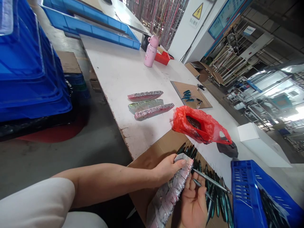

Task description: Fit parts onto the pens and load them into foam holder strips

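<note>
My left hand (169, 168) is closed on the upper end of a long bar (169, 193) wrapped in crinkled silver-and-pink foil. The bar slants down toward me. Palm up, my right hand (194, 202) is beside it with curled fingers, and a slim, dark fish-shaped lure (197, 183) lies between fingers and thumb. A long, silvery pointed rod (211, 180) crosses above that hand; what holds it is unclear. Many teal fish-shaped lures (217, 202) with thin wires lie on the cardboard (155, 155) beneath and beside my hands.
Three similar wrapped bars (154, 110) lie on the white table (114, 69). Near them are a red plastic bag (190, 125), a board (181, 87) with several lures, and a pink bottle (150, 52). A blue crate (245, 190) stands right; stacked blue bins (30, 76) stand left.
</note>
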`<state>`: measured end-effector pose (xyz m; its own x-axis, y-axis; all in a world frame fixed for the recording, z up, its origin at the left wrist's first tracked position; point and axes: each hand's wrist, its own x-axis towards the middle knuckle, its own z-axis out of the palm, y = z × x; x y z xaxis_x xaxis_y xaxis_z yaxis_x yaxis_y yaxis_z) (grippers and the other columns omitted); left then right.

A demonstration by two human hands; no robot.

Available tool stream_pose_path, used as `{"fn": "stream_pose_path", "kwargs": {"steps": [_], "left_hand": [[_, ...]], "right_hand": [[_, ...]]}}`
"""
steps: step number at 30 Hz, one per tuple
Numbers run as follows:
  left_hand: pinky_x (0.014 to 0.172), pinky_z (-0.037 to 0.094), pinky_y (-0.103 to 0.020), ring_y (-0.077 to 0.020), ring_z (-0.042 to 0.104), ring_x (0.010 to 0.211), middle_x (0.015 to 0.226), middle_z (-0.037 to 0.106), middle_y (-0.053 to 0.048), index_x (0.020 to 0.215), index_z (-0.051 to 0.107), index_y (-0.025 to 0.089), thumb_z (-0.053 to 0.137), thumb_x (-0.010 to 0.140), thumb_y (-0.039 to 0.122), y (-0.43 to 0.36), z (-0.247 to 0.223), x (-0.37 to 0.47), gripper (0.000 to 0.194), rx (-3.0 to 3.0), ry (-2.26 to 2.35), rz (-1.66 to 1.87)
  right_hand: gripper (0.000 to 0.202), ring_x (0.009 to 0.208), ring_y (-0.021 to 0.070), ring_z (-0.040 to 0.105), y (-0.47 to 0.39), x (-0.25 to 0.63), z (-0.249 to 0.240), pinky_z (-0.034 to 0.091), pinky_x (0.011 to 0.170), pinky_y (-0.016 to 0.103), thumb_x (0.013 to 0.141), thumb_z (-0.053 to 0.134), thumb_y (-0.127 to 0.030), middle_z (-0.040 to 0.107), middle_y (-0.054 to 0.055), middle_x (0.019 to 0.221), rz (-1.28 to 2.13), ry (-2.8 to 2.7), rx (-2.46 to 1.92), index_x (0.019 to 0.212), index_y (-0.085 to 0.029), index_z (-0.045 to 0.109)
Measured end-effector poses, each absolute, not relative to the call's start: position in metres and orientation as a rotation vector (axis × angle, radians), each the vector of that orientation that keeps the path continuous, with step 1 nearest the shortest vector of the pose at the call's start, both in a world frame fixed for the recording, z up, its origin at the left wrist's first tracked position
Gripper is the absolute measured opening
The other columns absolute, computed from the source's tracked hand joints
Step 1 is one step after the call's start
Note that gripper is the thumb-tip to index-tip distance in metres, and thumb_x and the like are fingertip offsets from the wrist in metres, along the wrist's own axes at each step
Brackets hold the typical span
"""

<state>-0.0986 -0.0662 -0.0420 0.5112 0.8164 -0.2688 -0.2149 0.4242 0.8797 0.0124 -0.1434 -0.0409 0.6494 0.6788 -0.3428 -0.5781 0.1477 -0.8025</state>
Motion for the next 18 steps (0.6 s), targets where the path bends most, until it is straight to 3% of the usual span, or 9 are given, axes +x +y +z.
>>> {"fn": "stream_pose_path", "kwargs": {"steps": [7, 14, 18], "left_hand": [[0.069, 0.042, -0.026, -0.015, 0.052, 0.076, 0.086, 0.058, -0.003, 0.095, 0.055, 0.013, 0.051, 0.075, 0.05, -0.065, -0.036, -0.102, 0.042, 0.906, 0.795, 0.727], [0.066, 0.042, -0.025, -0.0148, 0.051, 0.074, 0.085, 0.058, -0.003, 0.098, 0.054, 0.014, 0.05, 0.076, 0.049, -0.067, -0.037, -0.102, 0.041, 0.944, 0.8, 0.697], [0.066, 0.042, -0.025, -0.0157, 0.052, 0.076, 0.088, 0.059, -0.003, 0.099, 0.054, 0.014, 0.05, 0.076, 0.049, -0.068, -0.042, -0.1, 0.042, 0.964, 0.803, 0.702]], "right_hand": [[0.031, 0.117, 0.0125, 0.043, -0.149, 0.028, -0.054, 0.041, 0.095, 0.031, 0.083, 0.054, -0.039, 0.041, -0.001, 0.134, 0.979, -0.273, -1.13, 0.112, -0.029, 0.055], [0.031, 0.107, 0.013, 0.052, -0.151, 0.023, -0.048, 0.042, 0.093, 0.029, 0.081, 0.058, -0.037, 0.06, -0.002, 0.11, 0.881, -0.412, -1.132, 0.11, -0.027, 0.056], [0.036, 0.097, 0.0125, 0.056, -0.156, 0.023, -0.044, 0.047, 0.084, 0.025, 0.078, 0.061, -0.035, 0.061, 0.0, 0.107, 0.844, -0.476, -1.186, 0.113, -0.026, 0.055]]}}
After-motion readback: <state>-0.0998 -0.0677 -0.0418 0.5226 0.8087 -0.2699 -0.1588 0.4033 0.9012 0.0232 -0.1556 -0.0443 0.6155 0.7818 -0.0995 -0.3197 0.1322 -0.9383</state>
